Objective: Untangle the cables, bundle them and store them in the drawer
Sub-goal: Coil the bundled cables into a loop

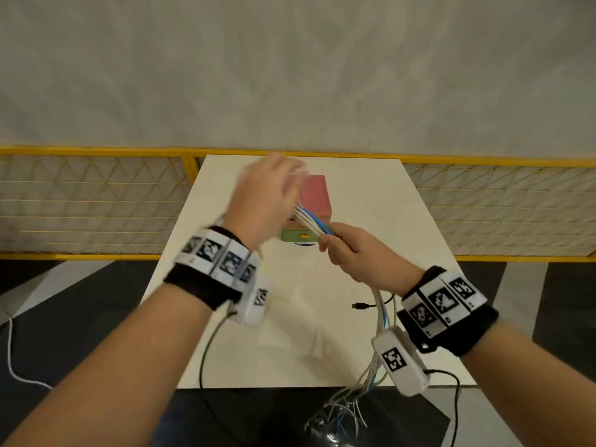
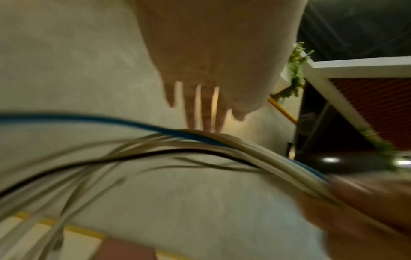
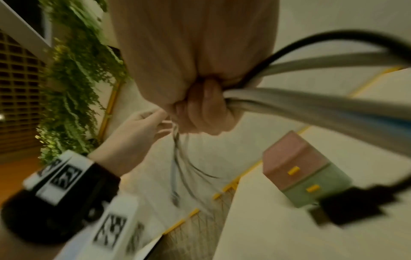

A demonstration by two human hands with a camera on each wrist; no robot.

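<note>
A bundle of white and blue cables (image 1: 312, 221) stretches between my two hands above the table. My right hand (image 1: 338, 248) grips it in a fist (image 3: 200, 112), and the loose ends (image 1: 351, 404) hang past the table's front edge. One black cable ends in a USB plug (image 1: 359, 306) (image 3: 351, 208). My left hand (image 1: 274, 188) is raised and blurred over the drawer box; its fingers (image 2: 204, 114) are straight and touch the cable bundle (image 2: 222, 140). The drawer box (image 1: 314, 195) has a pink top drawer (image 3: 293, 161) and a green lower drawer (image 3: 318, 186), both closed, with yellow handles.
The white table (image 1: 290, 343) is narrow, with dark floor on both sides. A yellow mesh fence (image 1: 96, 204) runs behind it below a grey wall. A white cord (image 1: 13, 356) lies on the floor at left. Green plants (image 3: 73, 79) hang off to one side.
</note>
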